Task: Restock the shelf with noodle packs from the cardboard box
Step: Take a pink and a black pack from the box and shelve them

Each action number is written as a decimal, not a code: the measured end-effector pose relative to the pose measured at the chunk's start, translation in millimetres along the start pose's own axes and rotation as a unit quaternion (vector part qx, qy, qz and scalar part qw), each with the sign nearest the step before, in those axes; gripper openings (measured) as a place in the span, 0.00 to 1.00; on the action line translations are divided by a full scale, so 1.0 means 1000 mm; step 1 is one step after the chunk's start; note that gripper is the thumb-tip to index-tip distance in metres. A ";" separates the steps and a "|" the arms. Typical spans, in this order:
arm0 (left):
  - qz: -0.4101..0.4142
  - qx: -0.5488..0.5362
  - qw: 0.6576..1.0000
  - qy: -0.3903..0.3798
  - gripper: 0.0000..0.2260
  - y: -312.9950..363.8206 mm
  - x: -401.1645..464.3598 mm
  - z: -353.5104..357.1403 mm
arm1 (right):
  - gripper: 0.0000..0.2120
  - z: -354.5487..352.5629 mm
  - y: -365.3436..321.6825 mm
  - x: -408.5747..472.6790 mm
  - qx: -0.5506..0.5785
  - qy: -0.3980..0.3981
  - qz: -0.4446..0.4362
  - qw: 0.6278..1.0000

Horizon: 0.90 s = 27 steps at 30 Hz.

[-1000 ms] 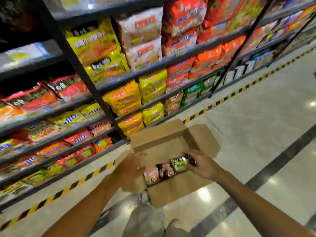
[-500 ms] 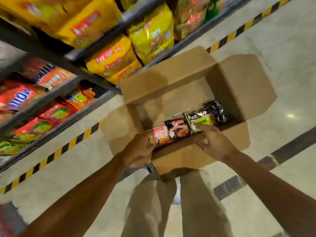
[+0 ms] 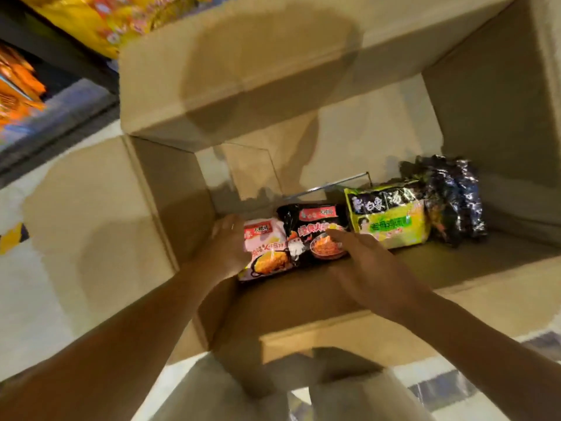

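Observation:
The open cardboard box fills the view, its flaps spread outward. Against its near wall stand a pink noodle pack, a black noodle pack, a green noodle pack and a dark foil pack. My left hand cups the left edge of the pink pack. My right hand lies with its fingers on the right part of the black pack's front. These two packs sit pressed between my hands. The far half of the box floor is bare.
The shelf's lower edge shows at the upper left, with yellow packs and orange packs on it. Yellow-black floor tape runs at the left. My legs stand just behind the box's near flap.
The view has dropped close to the box. My right hand has shifted left from the green pack to the black pack. My left hand has moved from the box's edge onto the pink pack.

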<state>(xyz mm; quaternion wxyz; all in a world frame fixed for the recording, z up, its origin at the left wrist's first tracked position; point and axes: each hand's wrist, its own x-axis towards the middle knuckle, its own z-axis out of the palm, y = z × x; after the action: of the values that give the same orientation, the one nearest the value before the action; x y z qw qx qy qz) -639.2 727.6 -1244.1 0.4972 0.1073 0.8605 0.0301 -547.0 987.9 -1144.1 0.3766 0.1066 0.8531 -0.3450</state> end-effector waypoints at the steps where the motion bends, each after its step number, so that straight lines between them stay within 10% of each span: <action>1: -0.013 0.010 1.000 -0.017 0.38 -0.002 0.006 0.004 | 0.30 0.006 0.005 0.007 0.000 -0.009 0.014 1.000; 6: 0.010 0.126 0.992 -0.007 0.44 -0.002 0.015 0.019 | 0.30 0.021 0.028 0.032 -0.016 -0.017 0.005 1.000; 10: 0.016 0.177 0.984 0.021 0.30 -0.001 0.016 0.019 | 0.30 0.019 0.032 0.041 -0.017 -0.011 -0.001 1.000; 18: 0.018 0.053 0.998 -0.018 0.24 -0.002 -0.007 -0.004 | 0.31 0.013 0.022 0.055 -0.030 -0.024 -0.009 0.999; 27: 0.117 -0.024 0.980 0.157 0.14 0.003 -0.038 -0.056 | 0.40 0.020 0.016 0.098 -0.088 -0.074 -0.020 0.993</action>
<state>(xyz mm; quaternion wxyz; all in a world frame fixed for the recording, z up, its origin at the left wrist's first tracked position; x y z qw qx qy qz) -669.0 725.1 -1182.9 0.3516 0.1897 0.9081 0.1250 -596.6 978.6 -1231.6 0.4393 0.0306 0.8520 -0.2832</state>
